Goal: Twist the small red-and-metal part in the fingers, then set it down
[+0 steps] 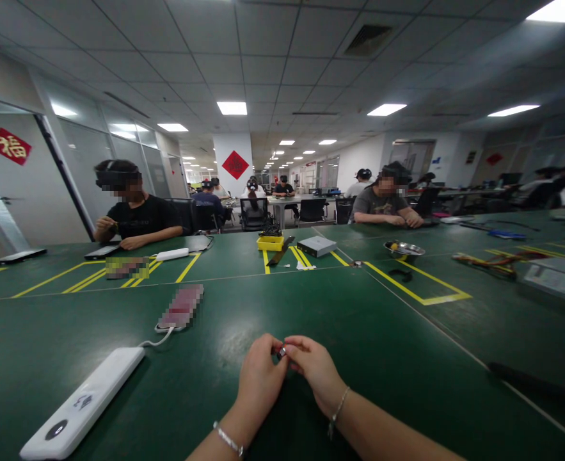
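Observation:
Close together over the green table, my left hand and my right hand meet at their fingertips. Between them is a small shiny metal piece, mostly covered by the fingers; its exact kind cannot be made out. Both hands are closed in a pinch on it. Each wrist wears a silvery bracelet. To the left of my hands lies a long white power bank, its white cable running to a phone whose screen is blurred out.
Further back are a yellow box with dark cables, a grey metal drive and a steel bowl. A power supply unit with coloured wires lies at right. Two people sit across the table.

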A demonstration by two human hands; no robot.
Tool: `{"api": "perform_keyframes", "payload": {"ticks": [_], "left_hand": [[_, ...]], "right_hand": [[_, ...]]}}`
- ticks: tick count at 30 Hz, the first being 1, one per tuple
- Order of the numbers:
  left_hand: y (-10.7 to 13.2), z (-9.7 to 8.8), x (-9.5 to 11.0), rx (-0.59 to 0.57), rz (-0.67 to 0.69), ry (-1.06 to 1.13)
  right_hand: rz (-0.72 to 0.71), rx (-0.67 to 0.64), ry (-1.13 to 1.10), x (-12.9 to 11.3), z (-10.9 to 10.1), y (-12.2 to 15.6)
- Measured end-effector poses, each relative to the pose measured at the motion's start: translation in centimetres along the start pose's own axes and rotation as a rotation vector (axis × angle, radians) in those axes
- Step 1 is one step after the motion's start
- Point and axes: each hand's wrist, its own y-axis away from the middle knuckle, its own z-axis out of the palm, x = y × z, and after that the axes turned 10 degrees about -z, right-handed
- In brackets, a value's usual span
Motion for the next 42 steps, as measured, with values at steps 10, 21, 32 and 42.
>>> {"api": "perform_keyframes", "payload": {"ticks": [10,21,32,42], "left_hand": [[0.0,-0.3,-0.1,-0.107,-0.017,0.060],[0.2,0.0,-0.4,-0.104,-0.012,0.009],[0.2,-0.1,-0.1,-0.029,0.028,-0.030],[0.0,-0.2,-0.4,-0.086,0.065,-0.001]], "right_hand": [[-0.045,-0.019,0.096,-0.6,-0.8,-0.4],[0.027,-0.051,-0.073,-0.4,-0.8,-0.2],[-0.001,0.004,-0.073,-0.3,-0.6,-0.2],[-0.128,0.009,0.103,-1.5,-2.3,-2.1]]}}
